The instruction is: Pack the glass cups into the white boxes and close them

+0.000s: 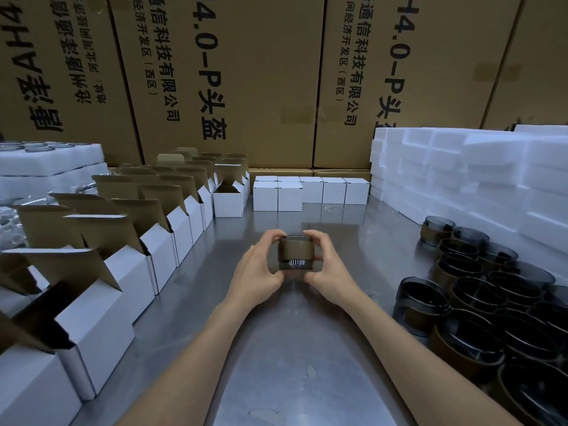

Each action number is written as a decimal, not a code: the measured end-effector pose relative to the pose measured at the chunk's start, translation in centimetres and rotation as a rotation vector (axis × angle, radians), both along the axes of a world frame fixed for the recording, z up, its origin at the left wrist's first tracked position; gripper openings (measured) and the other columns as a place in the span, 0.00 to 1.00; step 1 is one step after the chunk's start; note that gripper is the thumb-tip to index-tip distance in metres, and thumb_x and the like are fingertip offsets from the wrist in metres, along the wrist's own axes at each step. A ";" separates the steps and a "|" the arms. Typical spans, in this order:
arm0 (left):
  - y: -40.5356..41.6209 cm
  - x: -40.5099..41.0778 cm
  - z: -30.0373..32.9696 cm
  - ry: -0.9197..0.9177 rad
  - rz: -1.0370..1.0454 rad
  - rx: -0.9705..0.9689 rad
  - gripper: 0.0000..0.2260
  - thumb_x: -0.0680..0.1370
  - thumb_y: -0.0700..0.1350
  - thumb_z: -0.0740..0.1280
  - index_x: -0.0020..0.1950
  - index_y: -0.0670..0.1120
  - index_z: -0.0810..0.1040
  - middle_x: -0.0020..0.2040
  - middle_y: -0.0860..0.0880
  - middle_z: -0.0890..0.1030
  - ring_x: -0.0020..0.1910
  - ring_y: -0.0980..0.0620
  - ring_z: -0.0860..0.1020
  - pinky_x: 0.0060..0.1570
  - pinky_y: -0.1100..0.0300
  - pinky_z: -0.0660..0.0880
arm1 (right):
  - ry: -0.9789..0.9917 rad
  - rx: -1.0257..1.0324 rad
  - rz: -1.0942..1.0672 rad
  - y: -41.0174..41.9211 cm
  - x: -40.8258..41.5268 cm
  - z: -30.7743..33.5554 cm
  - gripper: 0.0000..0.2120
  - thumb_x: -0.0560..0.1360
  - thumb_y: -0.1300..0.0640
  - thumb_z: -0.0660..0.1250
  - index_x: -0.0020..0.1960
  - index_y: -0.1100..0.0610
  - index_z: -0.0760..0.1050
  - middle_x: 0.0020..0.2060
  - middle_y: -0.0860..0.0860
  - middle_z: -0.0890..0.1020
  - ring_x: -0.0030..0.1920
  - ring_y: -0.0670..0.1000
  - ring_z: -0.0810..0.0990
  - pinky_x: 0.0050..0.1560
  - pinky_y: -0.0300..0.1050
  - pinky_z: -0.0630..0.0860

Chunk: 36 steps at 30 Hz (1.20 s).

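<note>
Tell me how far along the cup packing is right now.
Done: a short row of closed white cardboard boxes stands at the back of the steel table. In hand: the left hand and right hand grip one dark glass cup with a brown sleeve over the table. Left: a long row of open white boxes on the left and a cluster of sleeved dark cups on the right.

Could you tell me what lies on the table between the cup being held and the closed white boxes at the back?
Nothing: in the head view, only bare metal table lies between the held cup and the closed boxes.
</note>
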<state>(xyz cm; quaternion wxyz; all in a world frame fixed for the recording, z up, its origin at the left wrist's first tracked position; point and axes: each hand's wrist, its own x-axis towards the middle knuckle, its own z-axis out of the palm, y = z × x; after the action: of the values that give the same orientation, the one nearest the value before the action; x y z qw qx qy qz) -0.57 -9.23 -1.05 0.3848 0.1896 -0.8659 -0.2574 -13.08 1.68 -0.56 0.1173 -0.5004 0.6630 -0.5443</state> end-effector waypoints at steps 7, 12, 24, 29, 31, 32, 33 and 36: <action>0.1 -0.2 0.1 0.031 0.009 -0.203 0.31 0.67 0.42 0.75 0.67 0.54 0.68 0.62 0.57 0.74 0.61 0.55 0.72 0.62 0.61 0.68 | 0.279 -0.035 -0.241 -0.1 0.3 -0.4 0.30 0.66 0.64 0.71 0.60 0.43 0.65 0.55 0.37 0.73 0.54 0.46 0.74 0.51 0.48 0.75; 0.3 0.0 0.3 0.050 0.083 -0.096 0.25 0.69 0.41 0.73 0.63 0.53 0.70 0.58 0.58 0.77 0.59 0.54 0.73 0.70 0.52 0.59 | 0.348 -0.081 -0.197 0.0 0.4 -0.5 0.35 0.66 0.65 0.69 0.68 0.42 0.64 0.65 0.39 0.67 0.63 0.46 0.68 0.57 0.46 0.71; 0.5 0.0 0.4 0.048 0.076 -0.229 0.27 0.69 0.40 0.73 0.66 0.51 0.71 0.62 0.56 0.75 0.68 0.52 0.69 0.72 0.51 0.50 | 0.344 -0.086 -0.234 -0.1 0.1 -0.5 0.33 0.67 0.64 0.71 0.67 0.43 0.67 0.62 0.39 0.71 0.62 0.46 0.67 0.53 0.41 0.68; 0.3 0.0 0.4 0.039 0.063 -0.099 0.26 0.69 0.43 0.74 0.64 0.53 0.68 0.60 0.57 0.76 0.62 0.56 0.72 0.72 0.54 0.49 | 0.256 -0.038 -0.198 -0.2 0.1 -0.6 0.33 0.68 0.61 0.73 0.66 0.42 0.63 0.61 0.39 0.71 0.65 0.44 0.66 0.58 0.46 0.71; 0.4 0.0 0.4 0.046 0.053 -0.126 0.29 0.69 0.42 0.74 0.66 0.52 0.67 0.63 0.56 0.74 0.65 0.55 0.71 0.72 0.53 0.51 | 0.300 -0.055 -0.231 -0.2 0.1 -0.6 0.29 0.68 0.60 0.73 0.63 0.43 0.65 0.57 0.37 0.72 0.63 0.44 0.67 0.56 0.47 0.73; 0.4 0.0 0.4 0.052 0.053 -0.182 0.30 0.68 0.41 0.74 0.67 0.52 0.68 0.64 0.55 0.73 0.66 0.54 0.69 0.72 0.53 0.52 | 0.325 -0.071 -0.246 -0.2 0.2 -0.6 0.28 0.68 0.59 0.73 0.62 0.44 0.67 0.56 0.37 0.73 0.63 0.44 0.67 0.54 0.48 0.73; 0.4 -0.1 0.4 0.055 0.058 -0.258 0.31 0.68 0.40 0.74 0.68 0.52 0.68 0.65 0.54 0.73 0.67 0.54 0.68 0.71 0.53 0.54 | 0.348 -0.086 -0.257 -0.1 0.2 -0.6 0.27 0.68 0.59 0.73 0.62 0.44 0.68 0.57 0.38 0.73 0.62 0.44 0.67 0.54 0.47 0.74; 0.4 -0.1 0.5 0.056 0.092 -0.342 0.28 0.68 0.41 0.75 0.66 0.52 0.71 0.62 0.55 0.75 0.64 0.54 0.70 0.71 0.48 0.57 | 0.373 -0.111 -0.254 -0.1 0.3 -0.5 0.28 0.68 0.57 0.73 0.65 0.43 0.68 0.61 0.38 0.72 0.63 0.44 0.65 0.54 0.45 0.72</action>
<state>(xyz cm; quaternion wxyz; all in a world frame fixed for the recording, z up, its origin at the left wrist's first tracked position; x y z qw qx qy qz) -0.64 -8.80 -0.57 0.4466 0.1536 -0.8765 -0.0938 -12.78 1.57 -1.11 -0.1048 -0.5106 0.6999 -0.4884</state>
